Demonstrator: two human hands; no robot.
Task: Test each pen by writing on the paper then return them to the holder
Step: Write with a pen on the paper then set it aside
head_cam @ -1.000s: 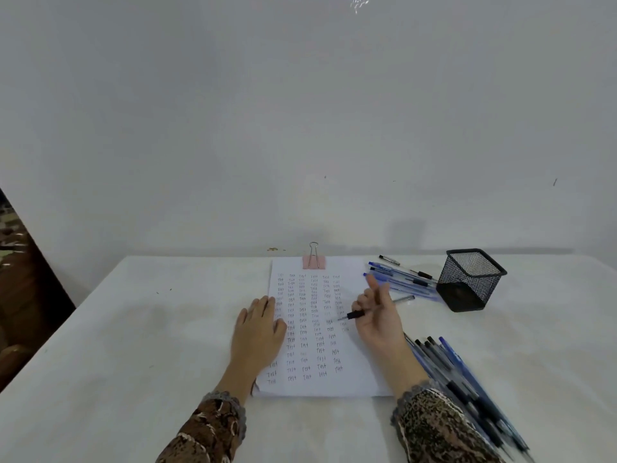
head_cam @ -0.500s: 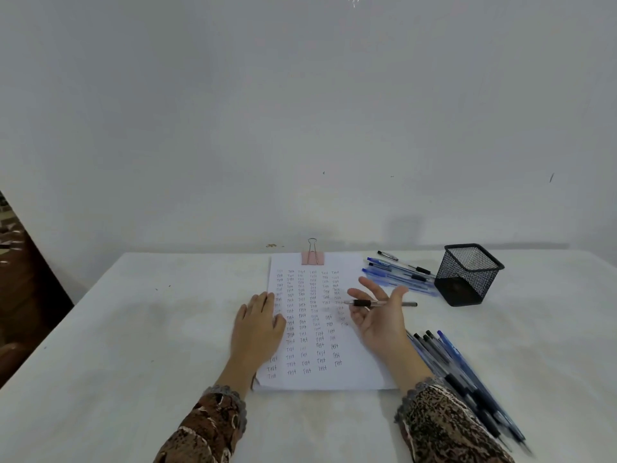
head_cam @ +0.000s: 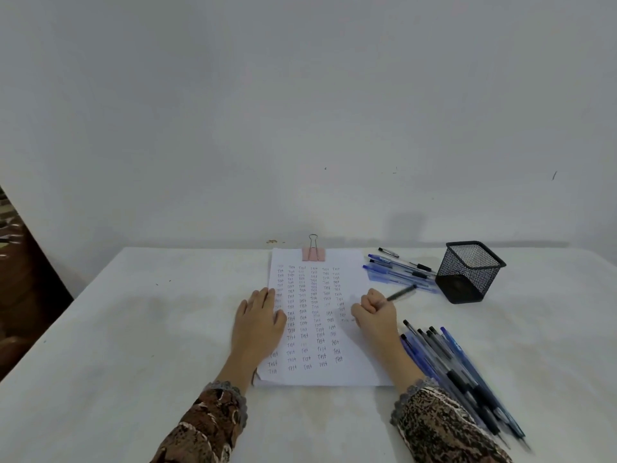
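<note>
Right hand (head_cam: 375, 315) fingers (head_cam: 366, 304) round one pen (head_cam: 402, 293), left hand (head_cam: 258, 320) flat on one paper (head_cam: 350, 372)

My white table (head_cam: 133, 329) carries the paper (head_cam: 350, 372) at centre, the mesh holder (head_cam: 467, 272) at the right, some pens (head_cam: 397, 272) beside it, more pens (head_cam: 450, 362) lower right.

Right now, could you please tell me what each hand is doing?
Left hand: open, flat on the paper.
Right hand: closed around a pen.
</note>
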